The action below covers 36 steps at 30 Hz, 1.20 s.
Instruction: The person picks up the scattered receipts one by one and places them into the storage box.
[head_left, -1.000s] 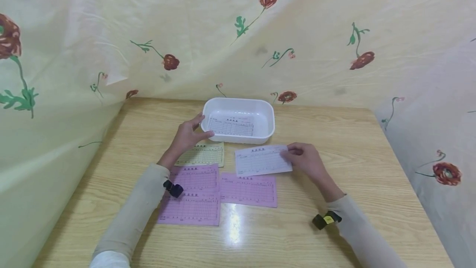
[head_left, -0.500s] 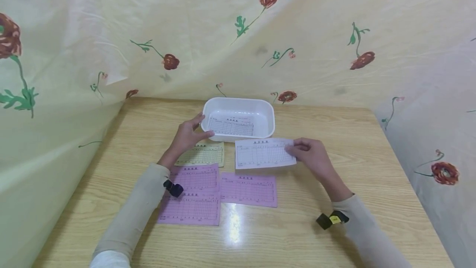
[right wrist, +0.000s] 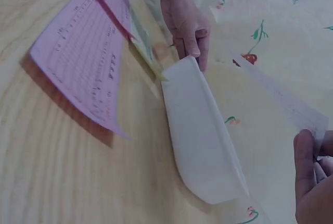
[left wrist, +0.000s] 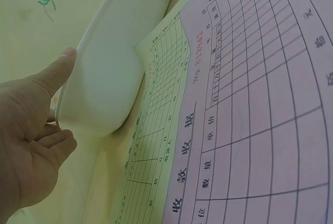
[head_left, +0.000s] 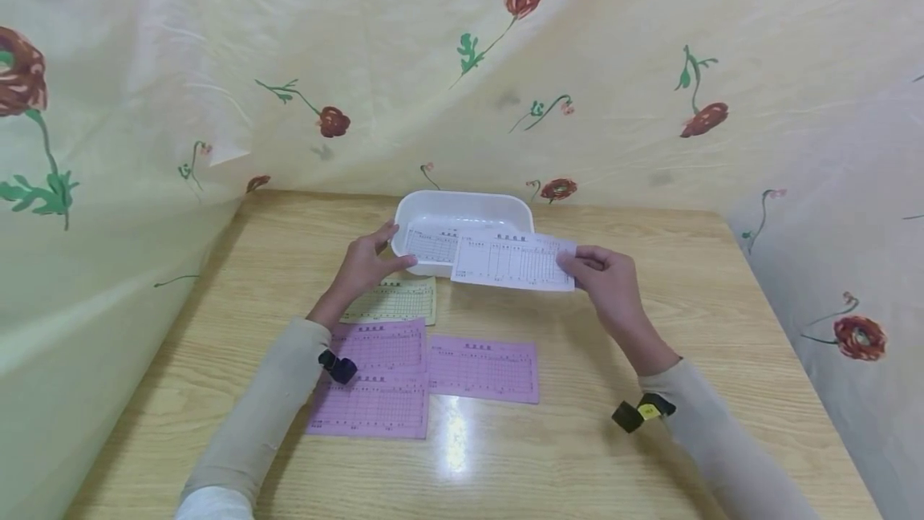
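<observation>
right hand (head_left: 609, 279): grip pinching the white slip (head_left: 512, 263) by its right edge, thumb on the printed face. Slip is up off the surface (head_left: 722, 279), roughly level left to right, in front of and over the near right part of the white tray (head_left: 465, 209) as the head view sees it. Right wrist view shows a gap between slip and tray, so no contact there.

left hand (head_left: 364, 263): grip pinching the tray's left end, thumb at the near corner, fingers round the far side of the rim. Tray sits upright near the back edge of the surface.

Inside the tray: one white form (head_left: 431, 245), lying at the left/near side, its right part hidden behind the held slip.

Nearer the person: yellow form (head_left: 404, 303) just in front of the tray, partly covered by the left hand. Below it the upper pink form (head_left: 382, 347), its far edge over the yellow one, then the lower pink form (head_left: 371, 408) meeting it. Right pink form (head_left: 484, 369) lies just beside those two. All carry printed grids

Flowered curtain (head_left: 404, 46) behind and at both sides, black wrist straps on both sleeves
</observation>
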### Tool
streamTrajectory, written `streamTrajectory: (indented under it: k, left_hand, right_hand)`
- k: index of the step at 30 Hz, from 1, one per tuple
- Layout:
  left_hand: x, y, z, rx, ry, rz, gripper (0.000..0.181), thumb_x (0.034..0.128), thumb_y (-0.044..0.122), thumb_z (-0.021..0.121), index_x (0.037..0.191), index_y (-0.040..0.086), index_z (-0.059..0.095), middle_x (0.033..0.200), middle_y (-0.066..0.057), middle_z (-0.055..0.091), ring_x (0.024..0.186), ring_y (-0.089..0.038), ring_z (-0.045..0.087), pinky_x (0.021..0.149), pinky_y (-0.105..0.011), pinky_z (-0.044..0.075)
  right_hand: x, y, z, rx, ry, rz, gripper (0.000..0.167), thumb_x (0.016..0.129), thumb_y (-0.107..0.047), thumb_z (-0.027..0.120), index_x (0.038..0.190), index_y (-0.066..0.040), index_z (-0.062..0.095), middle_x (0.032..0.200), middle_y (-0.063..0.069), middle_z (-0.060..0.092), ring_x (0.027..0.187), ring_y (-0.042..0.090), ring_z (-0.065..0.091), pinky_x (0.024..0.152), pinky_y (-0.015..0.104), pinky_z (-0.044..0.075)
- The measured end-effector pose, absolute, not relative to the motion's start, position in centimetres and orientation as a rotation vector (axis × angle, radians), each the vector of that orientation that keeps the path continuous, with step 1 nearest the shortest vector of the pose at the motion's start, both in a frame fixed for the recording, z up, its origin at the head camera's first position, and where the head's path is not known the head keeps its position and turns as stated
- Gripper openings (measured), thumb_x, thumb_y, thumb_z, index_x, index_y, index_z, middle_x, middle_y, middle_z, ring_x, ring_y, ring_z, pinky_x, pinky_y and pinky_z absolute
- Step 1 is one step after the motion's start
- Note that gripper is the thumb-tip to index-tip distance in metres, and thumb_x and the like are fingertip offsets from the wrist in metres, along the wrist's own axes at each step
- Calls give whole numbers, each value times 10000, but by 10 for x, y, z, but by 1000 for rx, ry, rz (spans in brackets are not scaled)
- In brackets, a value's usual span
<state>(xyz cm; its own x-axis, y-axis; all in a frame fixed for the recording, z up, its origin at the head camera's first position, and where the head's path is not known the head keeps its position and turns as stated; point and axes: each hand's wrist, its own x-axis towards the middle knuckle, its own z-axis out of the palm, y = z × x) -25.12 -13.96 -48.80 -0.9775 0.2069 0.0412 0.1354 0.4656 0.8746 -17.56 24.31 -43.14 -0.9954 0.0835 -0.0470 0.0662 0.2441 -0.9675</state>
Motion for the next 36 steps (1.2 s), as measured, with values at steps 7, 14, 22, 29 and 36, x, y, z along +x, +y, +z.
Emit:
streamTrajectory:
  k: [7, 14, 22, 29, 36]
  left_hand:
    - [-252, -140, -490, 323, 2640, 1556, 890, 846, 297, 853, 1535, -5, 379, 1662, -140, 264, 1501, -290, 339, 1207, -367, 380]
    - [-250, -140, -491, 316, 2640, 1558, 890, 849, 325, 846, 1542, 14, 382, 1664, -120, 267, 1503, -287, 341, 1205, -374, 386]
    - [-248, -140, -492, 310, 2642, 1555, 886, 856, 323, 839, 1548, 18, 377, 1667, -103, 261, 1509, -270, 331, 1205, -365, 388]
    - [-247, -141, -492, 313, 2649, 1549, 868, 862, 282, 839, 1549, 22, 376, 1667, -120, 258, 1505, -285, 336, 1206, -379, 386]
    - [-247, -142, -493, 352, 2656, 1574, 869, 851, 274, 846, 1537, 3, 385, 1657, -144, 271, 1494, -295, 356, 1195, -370, 400]
  right_hand:
    - [-192, 235, -425, -149, -2345, 2019, 455, 961, -185, 736, 1277, 118, 610, 955, -53, 736, 895, 70, 735, 855, 227, 620]
    - [-210, 221, -420, -142, -2266, 2123, 452, 960, -122, 725, 1301, 140, 585, 987, -13, 722, 901, 68, 733, 866, 236, 617]
    - [-234, 201, -422, -168, -2236, 2141, 446, 957, -122, 730, 1320, 105, 606, 1182, 198, 695, 897, 83, 736, 850, 247, 626]
    - [-251, 181, -427, -175, -2285, 2073, 403, 939, -120, 753, 1268, 92, 654, 1215, 288, 690, 824, 92, 746, 780, 253, 644]
    - [-265, 166, -435, -230, -2401, 1930, 380, 926, -172, 776, 1234, 37, 697, 1182, 217, 728, 928, 219, 754, 745, 245, 650]
